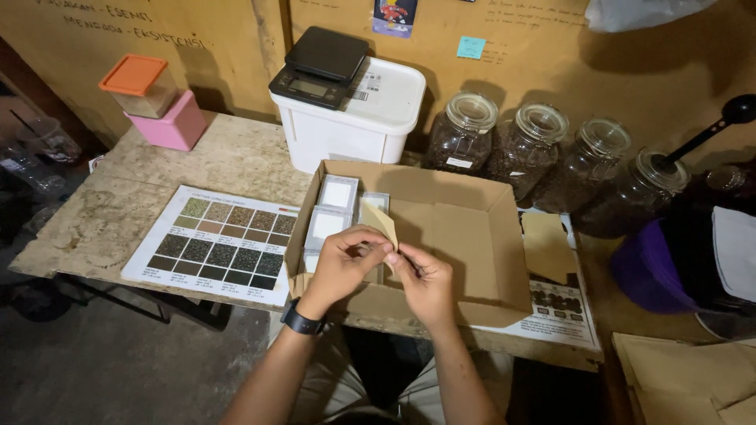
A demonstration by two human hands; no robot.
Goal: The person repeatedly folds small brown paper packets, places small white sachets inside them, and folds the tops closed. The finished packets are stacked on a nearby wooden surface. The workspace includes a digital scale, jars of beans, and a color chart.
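Head view: left hand (340, 264) and right hand (425, 279) meet over the open cardboard box (472, 236) on the table (236, 153); fingers (370, 240) of both pinched closed on a small tan paper pouch (380, 220), held above the white packets (331, 212) in the box

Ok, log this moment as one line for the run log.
left hand: holds small tan pouch | right hand: pinches the pouch's lower edge | below: open cardboard box with white-windowed packets

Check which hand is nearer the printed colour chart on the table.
Left. The left hand is over the cardboard box's left wall, next to the colour chart. The right hand is further right, across the small brown pouch both hands pinch.
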